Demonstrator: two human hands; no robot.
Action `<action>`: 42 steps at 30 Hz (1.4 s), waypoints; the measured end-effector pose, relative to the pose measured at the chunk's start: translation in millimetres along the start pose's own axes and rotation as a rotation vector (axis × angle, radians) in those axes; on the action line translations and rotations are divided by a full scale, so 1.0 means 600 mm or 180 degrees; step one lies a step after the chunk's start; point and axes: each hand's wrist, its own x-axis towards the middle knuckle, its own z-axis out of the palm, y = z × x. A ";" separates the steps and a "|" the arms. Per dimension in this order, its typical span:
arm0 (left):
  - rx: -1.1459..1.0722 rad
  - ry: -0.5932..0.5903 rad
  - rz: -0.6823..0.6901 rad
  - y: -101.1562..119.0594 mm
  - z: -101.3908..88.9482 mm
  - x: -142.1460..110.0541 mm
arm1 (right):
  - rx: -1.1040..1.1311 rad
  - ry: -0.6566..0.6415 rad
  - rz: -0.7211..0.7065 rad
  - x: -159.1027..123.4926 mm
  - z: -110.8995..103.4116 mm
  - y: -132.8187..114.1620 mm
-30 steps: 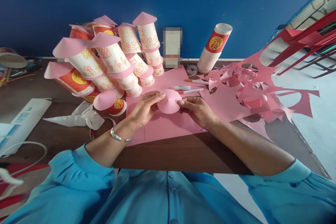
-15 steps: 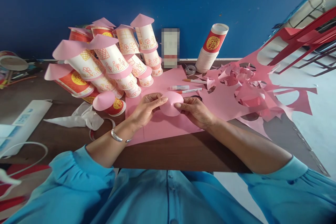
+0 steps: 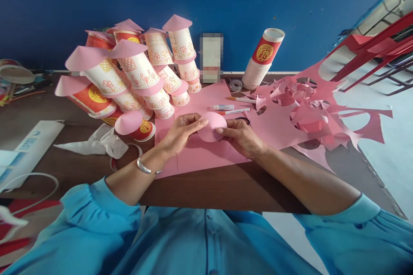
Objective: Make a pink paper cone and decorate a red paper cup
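Between my two hands is a pink paper cone [image 3: 211, 132], held above a pink paper sheet [image 3: 193, 154]. My left hand [image 3: 184, 132] pinches its left edge, thumb on top. My right hand [image 3: 241, 135] grips the right side, with its thumb pressed on the paper near the middle. Just beyond the cone lie a glue stick [image 3: 222, 107] and a white-and-orange marker [image 3: 237, 111]. Part of a black ring-shaped thing [image 3: 242, 119], perhaps a scissors handle, shows behind my right hand.
Stacked paper-cup towers with pink cone roofs [image 3: 137, 66] crowd the left. A tall stack of cups [image 3: 258, 68] leans at the back right, near a tape roll [image 3: 235, 84]. Pink paper scraps [image 3: 303, 107] spread rightward. A crumpled white tissue [image 3: 106, 142] and power strip [image 3: 29, 150] lie left.
The cone has turned slightly in my fingers, and my right thumb sits a little differently on it. The whole view has shifted slightly. Both hands keep their hold.
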 end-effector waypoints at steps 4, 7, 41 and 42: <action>-0.0341 -0.0073 -0.0213 0.005 0.004 0.000 | 0.0073 0.0009 0.0036 0.002 -0.004 0.001; -0.0432 0.0003 -0.0225 0.008 0.006 0.002 | 0.0155 0.0081 0.0041 0.005 -0.008 0.001; 0.1692 0.1042 -0.0319 -0.009 -0.123 -0.139 | -0.4509 -0.0236 -0.1579 0.000 -0.025 0.027; 0.1930 0.1110 -0.0148 -0.012 -0.123 -0.143 | -0.4664 -0.0167 -0.1537 -0.002 -0.022 0.024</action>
